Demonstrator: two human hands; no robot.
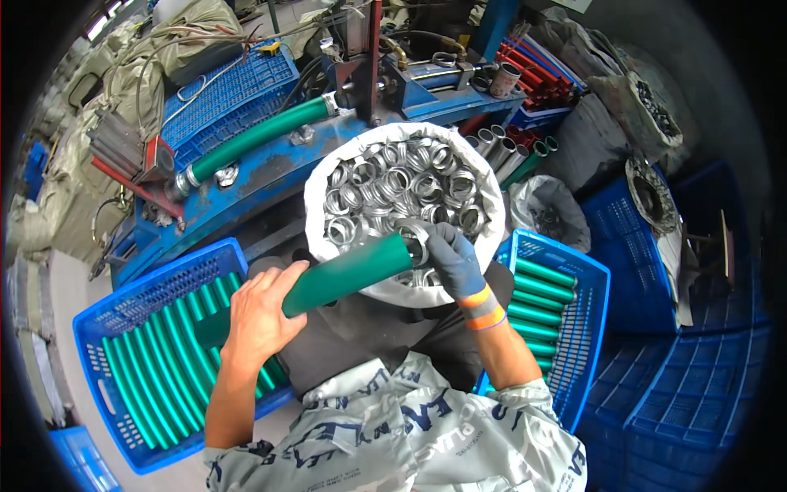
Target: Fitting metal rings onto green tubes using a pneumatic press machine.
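My bare left hand (264, 316) is wrapped round a green tube (352, 275), which slants up to the right above my lap. At the tube's right end, my right hand (455, 261), in a grey-blue glove with an orange-banded cuff, pinches a silver metal ring (416, 241). The ring sits at the tube's mouth; how far it is on cannot be made out. Just beyond stands a white sack (316, 201) full of similar metal rings (399, 179).
A blue crate (92, 348) of green tubes lies at left, another blue crate (592, 328) of green tubes at right. Behind is a blue machine bench (270, 176) with a green tube (254, 135) clamped lengthwise. Stacked blue crates (680, 394) stand at far right.
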